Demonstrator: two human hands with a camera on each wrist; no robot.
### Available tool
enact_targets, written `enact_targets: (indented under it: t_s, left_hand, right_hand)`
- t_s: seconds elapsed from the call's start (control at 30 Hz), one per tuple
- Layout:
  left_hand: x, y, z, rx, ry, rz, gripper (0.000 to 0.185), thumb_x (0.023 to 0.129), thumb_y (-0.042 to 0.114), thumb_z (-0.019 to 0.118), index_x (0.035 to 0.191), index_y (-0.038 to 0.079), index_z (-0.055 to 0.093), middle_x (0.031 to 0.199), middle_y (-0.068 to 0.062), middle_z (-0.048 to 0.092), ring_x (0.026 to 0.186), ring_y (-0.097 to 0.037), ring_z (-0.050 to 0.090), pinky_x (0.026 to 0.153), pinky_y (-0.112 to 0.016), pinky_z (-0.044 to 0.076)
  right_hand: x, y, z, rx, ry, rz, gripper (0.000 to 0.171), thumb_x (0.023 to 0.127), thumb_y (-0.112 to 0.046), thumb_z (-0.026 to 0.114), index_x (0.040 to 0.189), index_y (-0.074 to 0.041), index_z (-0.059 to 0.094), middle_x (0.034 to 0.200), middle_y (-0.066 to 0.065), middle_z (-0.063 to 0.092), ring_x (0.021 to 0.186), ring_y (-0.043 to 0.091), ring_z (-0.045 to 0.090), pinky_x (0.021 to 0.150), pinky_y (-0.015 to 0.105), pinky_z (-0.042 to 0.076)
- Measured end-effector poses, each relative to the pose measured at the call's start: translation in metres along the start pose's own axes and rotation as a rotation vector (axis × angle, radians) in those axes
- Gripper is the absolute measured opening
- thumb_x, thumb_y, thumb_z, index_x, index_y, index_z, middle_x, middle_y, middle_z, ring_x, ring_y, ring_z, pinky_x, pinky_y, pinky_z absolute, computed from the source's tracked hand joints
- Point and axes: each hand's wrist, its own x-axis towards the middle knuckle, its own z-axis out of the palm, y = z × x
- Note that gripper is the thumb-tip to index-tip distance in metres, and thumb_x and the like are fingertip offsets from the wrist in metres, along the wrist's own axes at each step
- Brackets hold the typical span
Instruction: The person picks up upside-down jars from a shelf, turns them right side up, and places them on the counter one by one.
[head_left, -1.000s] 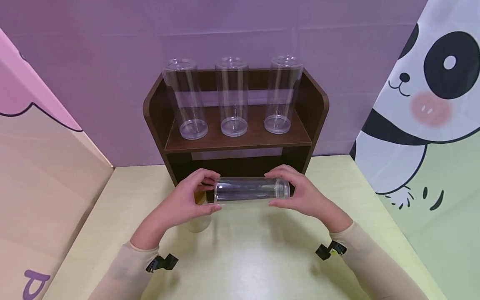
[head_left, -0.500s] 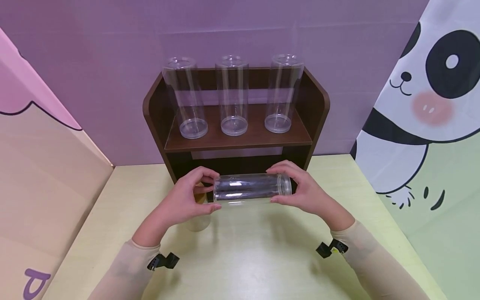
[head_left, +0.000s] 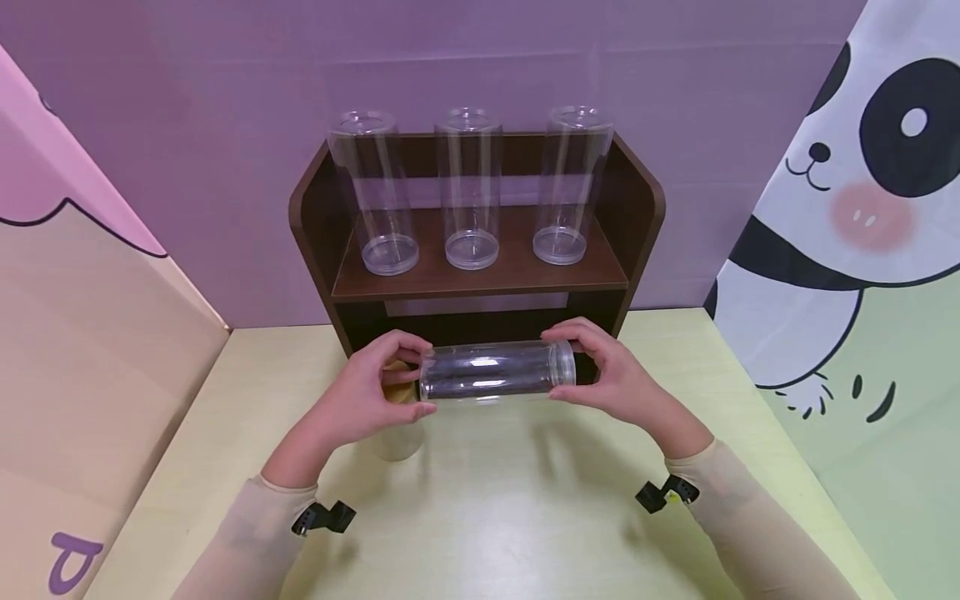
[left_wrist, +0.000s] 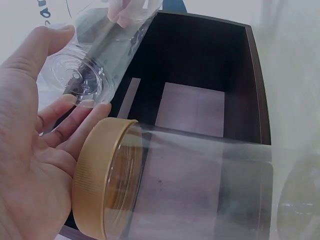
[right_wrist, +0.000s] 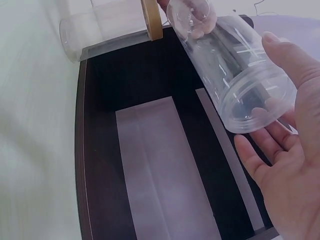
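A clear plastic jar (head_left: 487, 371) lies sideways in the air between both hands, in front of the shelf's lower level. My left hand (head_left: 356, 392) pinches its round base (left_wrist: 80, 75) between thumb and fingertips. At the other end, my right hand (head_left: 618, 379) grips the ridged neck (right_wrist: 257, 95), thumb on one side and fingers on the other. Beside the left hand stands a second clear jar (left_wrist: 200, 190) with a gold lid (left_wrist: 97, 180). In the head view the left hand partly hides that jar.
A dark brown two-level shelf (head_left: 480, 287) stands at the back of the pale table (head_left: 480, 517). On its upper board are three clear jars, left (head_left: 378, 192), middle (head_left: 470, 192) and right (head_left: 573, 187). Printed cloth panels close in the back and sides.
Both hands and the sideways jar have shifted slightly up in the head view, toward the shelf. Reflections along the jar have brightened. The head view itself has moved a little.
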Motion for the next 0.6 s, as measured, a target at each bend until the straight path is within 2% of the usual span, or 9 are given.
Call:
enact_targets:
  t_s: [0.13,0.4,0.6]
  left_hand:
    - [0.0006,-0.0029,-0.0016,-0.018,0.007,-0.009,0.069,0.08,0.005,0.1,0.137,0.014,0.063,0.132,-0.003,0.068,0.122,-0.022,0.069,0.104,-0.03,0.06]
    - [0.001,-0.0017,-0.0026,-0.024,0.014,-0.016,0.07,0.079,0.001,0.099,0.137,0.013,0.062,0.131,-0.004,0.067,0.122,-0.023,0.069,0.104,-0.031,0.06]
    - [0.0016,0.0013,-0.0006,-0.018,0.009,-0.012,0.071,0.082,0.002,0.098,0.141,0.012,0.06,0.135,-0.005,0.065,0.124,-0.024,0.067,0.108,-0.03,0.058]
  right_hand:
    - [-0.0003,0.0025,-0.0022,0.029,-0.013,0.023,0.069,0.085,0.005,0.092,0.147,-0.007,0.063,0.147,0.01,0.059,0.121,0.029,0.061,0.095,0.027,0.062]
    - [-0.0009,0.0042,-0.0045,0.101,-0.043,0.015,0.074,0.085,0.011,0.09,0.151,-0.001,0.058,0.149,0.016,0.055,0.126,0.027,0.065,0.102,0.032,0.062]
    - [0.0003,0.0001,-0.0073,0.171,-0.003,0.01,0.073,0.087,0.013,0.087,0.152,0.002,0.056,0.149,0.014,0.055,0.125,0.024,0.068,0.1,0.034,0.064]
